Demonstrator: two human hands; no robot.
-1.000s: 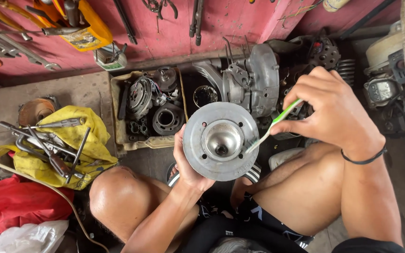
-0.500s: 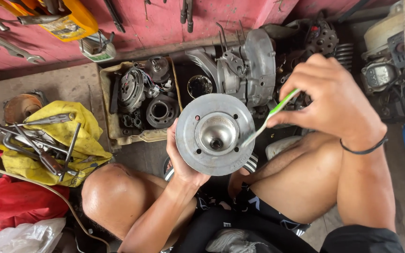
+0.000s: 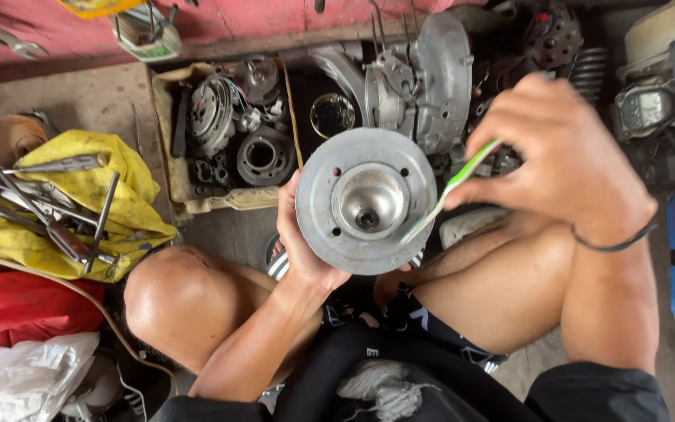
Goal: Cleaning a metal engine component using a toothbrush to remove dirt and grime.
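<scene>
At the centre of the frame the left hand (image 3: 306,242) grips a round grey metal disc (image 3: 366,201) by its left rim, fingers curled behind it and thumb on the face, so the domed hub faces the camera. The right hand (image 3: 564,160) pinches a green-and-white toothbrush (image 3: 451,190) between thumb and fingertips; its head rests on the disc's flat ring just right of the hub.

To scrub well, I judge the disc should stay braced against the knee side, with short strokes worked round the ring and into the small holes near the hub, turning the disc with the left hand so the brush arm stays put. Pressing too hard would bend the thin handle and skid the bristles off the rim.

In the upper middle, left of the disc, an open cardboard box (image 3: 167,176) lies on the floor holding dark engine parts: a wired coil plate, a ribbed ring, a gear-like piece. At the left, a yellow cloth (image 3: 130,184) carries loose wrenches and rods. A grey engine case (image 3: 431,78) lies beyond the disc.
</scene>
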